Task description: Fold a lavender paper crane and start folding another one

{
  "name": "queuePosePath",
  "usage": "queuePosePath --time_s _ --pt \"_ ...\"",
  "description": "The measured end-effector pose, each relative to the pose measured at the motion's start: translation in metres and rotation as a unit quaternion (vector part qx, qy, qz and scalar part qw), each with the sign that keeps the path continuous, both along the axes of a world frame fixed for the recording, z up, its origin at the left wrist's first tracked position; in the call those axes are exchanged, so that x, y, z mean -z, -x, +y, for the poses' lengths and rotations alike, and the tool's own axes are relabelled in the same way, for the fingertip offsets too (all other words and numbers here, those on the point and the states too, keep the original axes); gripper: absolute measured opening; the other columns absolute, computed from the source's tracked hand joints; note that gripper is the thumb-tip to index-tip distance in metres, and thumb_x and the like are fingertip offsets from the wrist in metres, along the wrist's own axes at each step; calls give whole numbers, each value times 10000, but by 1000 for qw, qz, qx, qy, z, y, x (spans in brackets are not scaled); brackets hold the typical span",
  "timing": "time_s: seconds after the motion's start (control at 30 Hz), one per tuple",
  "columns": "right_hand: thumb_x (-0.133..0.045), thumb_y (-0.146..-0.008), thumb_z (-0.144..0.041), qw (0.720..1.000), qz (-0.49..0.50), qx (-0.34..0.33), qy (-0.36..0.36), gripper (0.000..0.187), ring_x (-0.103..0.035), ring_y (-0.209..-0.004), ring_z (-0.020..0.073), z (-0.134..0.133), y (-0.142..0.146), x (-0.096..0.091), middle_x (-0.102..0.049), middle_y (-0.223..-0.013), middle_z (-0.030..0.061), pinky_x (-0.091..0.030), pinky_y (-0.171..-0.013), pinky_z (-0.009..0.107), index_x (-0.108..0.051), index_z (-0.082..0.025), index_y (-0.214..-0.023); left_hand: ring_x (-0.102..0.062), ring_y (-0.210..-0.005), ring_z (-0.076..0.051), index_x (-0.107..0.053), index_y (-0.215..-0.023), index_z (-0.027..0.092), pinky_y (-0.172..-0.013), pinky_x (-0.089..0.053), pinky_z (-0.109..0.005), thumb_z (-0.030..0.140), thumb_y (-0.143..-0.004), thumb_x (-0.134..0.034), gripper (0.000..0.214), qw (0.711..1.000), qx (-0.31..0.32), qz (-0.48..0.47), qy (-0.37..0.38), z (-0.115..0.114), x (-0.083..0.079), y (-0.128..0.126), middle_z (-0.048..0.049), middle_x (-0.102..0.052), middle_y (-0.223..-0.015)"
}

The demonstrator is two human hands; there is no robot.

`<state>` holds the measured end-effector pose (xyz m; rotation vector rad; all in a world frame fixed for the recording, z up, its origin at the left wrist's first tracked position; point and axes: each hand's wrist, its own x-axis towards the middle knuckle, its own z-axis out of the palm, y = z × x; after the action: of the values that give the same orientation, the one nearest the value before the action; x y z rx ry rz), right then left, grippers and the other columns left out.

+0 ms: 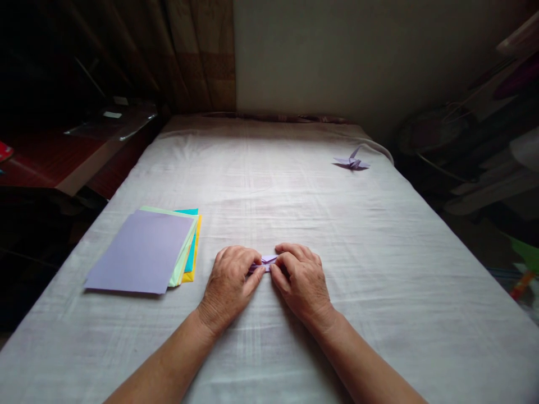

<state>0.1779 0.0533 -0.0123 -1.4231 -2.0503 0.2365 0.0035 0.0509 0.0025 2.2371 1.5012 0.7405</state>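
Note:
Between my hands, low on the cloth, lies a small folded piece of purple paper (pixel 269 259). My left hand (pixel 231 279) pinches its left end with thumb and fingers. On the other side my right hand (pixel 302 279) grips the right end, its fingers curled over it. Only the middle of the folded paper shows, with a pointed flap on top; both ends are hidden under my fingers. Left of my left hand rests a stack of coloured paper sheets (pixel 143 249), purple on top, with green, blue and yellow edges showing. A finished purple paper crane (pixel 352 161) sits at the far right.
A pale checked cloth (pixel 269 191) covers the surface under everything. Beyond its left edge stands a dark red table (pixel 50 157) with a clear plastic packet (pixel 115 120). A curtain (pixel 202 56) and a wall (pixel 315 56) close off the back. Dim clutter fills the right side.

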Motion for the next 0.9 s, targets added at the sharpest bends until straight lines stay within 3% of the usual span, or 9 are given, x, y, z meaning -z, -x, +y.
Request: queuePosePath --time_s 0.6,0.77,0.9 --pt "-613 -863 -211 999 19 11 33 27 -583 -1003 222 -1 -1 -1 -680 -1045 41 -364 -857 366 -594 -227 -853 -561 -912 -203 -601 -866 228 -870 -385 -362 185 -855 -635 56 999 -31 6 34 2 0 -3 2 -650 -890" --pt "-683 -838 -306 998 20 18 54 128 -571 -1028 242 -1 1 -2 -668 -1093 59 -370 -869 384 -595 -227 -889 -550 -914 -204 -599 -875 229 -867 -379 -357 209 -847 -672 80 999 -31 4 30 2 0 -3 5 -652 -896" --pt "-680 -822 -253 996 36 25 80 107 -567 -1033 246 1 -3 -4 -663 -1081 55 -373 -881 395 -597 -238 -889 -549 -923 -207 -593 -885 233 -871 -380 -360 214 -862 -650 64 999 -23 4 33 3 2 -1 2 -648 -909"
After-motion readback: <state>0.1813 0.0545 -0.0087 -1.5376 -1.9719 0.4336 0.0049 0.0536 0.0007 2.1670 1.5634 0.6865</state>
